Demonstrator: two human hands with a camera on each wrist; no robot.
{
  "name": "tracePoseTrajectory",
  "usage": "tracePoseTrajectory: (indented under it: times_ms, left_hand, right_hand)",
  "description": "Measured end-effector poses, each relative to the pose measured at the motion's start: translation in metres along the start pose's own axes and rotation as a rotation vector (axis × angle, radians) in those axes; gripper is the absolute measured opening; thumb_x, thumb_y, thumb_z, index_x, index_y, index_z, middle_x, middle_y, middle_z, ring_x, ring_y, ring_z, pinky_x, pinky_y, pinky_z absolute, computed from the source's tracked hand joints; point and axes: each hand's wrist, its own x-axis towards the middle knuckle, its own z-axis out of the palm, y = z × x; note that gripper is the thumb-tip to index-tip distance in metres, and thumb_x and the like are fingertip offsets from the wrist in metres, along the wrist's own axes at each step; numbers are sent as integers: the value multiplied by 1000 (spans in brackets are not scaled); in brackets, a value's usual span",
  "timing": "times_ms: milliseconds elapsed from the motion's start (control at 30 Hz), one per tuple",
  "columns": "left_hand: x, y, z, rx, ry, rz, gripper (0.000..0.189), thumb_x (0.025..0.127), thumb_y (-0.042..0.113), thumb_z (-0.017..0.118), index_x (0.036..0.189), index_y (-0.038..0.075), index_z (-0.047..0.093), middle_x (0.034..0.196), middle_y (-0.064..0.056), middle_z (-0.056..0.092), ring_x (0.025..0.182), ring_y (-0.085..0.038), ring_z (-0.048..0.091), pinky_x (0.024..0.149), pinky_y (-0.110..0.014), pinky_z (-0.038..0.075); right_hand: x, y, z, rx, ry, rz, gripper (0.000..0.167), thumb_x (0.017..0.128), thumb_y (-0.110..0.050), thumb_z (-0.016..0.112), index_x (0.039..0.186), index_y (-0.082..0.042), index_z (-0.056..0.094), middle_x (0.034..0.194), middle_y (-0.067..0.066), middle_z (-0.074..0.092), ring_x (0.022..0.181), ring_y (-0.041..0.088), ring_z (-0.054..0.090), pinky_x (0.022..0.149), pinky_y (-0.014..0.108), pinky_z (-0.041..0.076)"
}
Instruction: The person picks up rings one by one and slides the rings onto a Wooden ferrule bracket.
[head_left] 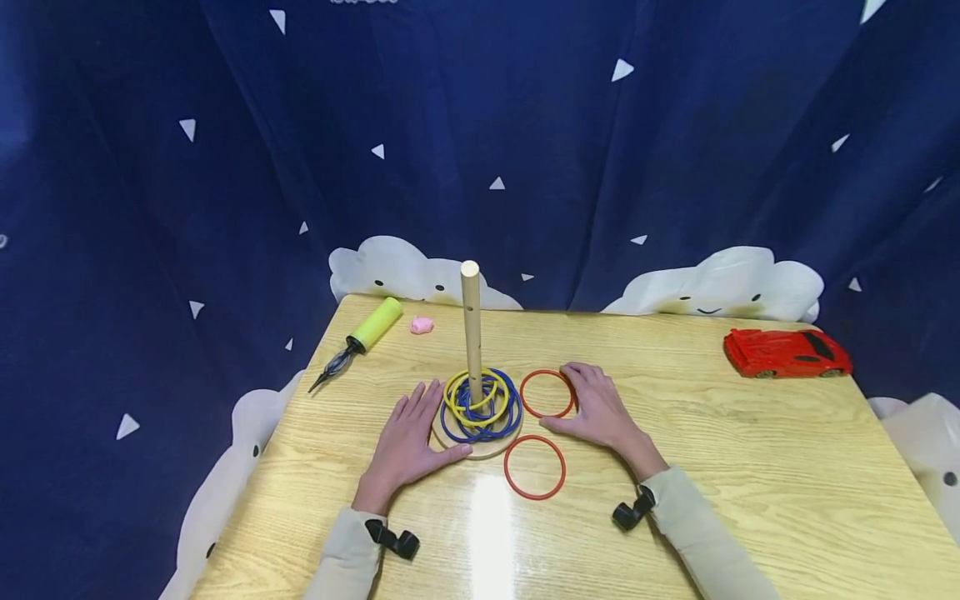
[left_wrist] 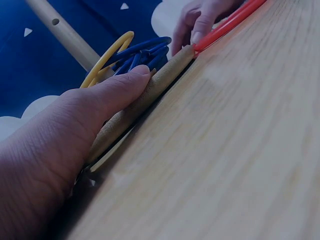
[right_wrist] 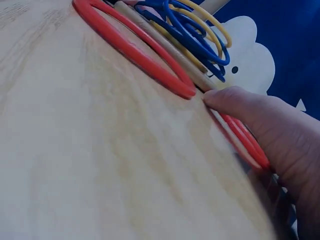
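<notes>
A wooden peg [head_left: 472,333] stands on a round wooden base [head_left: 487,450], with several blue rings [head_left: 513,408] and yellow rings [head_left: 454,392] looped loosely around its foot. My left hand [head_left: 411,442] rests along the base's left side, fingers straight; in the left wrist view its thumb [left_wrist: 122,90] lies on the base's edge. To the right of the base, my right hand [head_left: 596,408] spreads thumb and fingers around the right side of a red ring [head_left: 523,402] lying flat. A second red ring [head_left: 534,498] lies nearer, in front of the base.
On the wooden table [head_left: 675,483], a yellow-green hand pump [head_left: 377,323] and a small pink toy [head_left: 422,325] lie at the back left. A red toy car [head_left: 787,353] sits at the far right. A dark blue curtain [head_left: 480,108] hangs behind.
</notes>
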Motion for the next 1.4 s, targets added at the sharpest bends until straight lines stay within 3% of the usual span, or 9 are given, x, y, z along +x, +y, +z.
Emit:
tracePoseTrajectory:
  times_ms: [367, 1400]
  left_hand:
    - [0, 0, 0, -10, -5, 1, 122, 81, 90, 55, 169, 14, 18, 174, -4, 20, 161, -26, 13, 131, -48, 12]
    - [1, 1, -1, -17, -8, -5, 122, 80, 88, 58, 169, 15, 18, 174, -2, 20, 162, -25, 13, 131, -46, 11]
  right_hand:
    - [-2, 4, 8, 12, 28, 12, 101, 71, -74, 81, 142, -6, 60, 147, 12, 52, 135, 34, 45, 107, 56, 38]
    - [-2, 0, 3, -36, 125, -16, 89, 63, -71, 86, 119, -4, 71, 126, 9, 63, 120, 29, 57, 93, 48, 48]
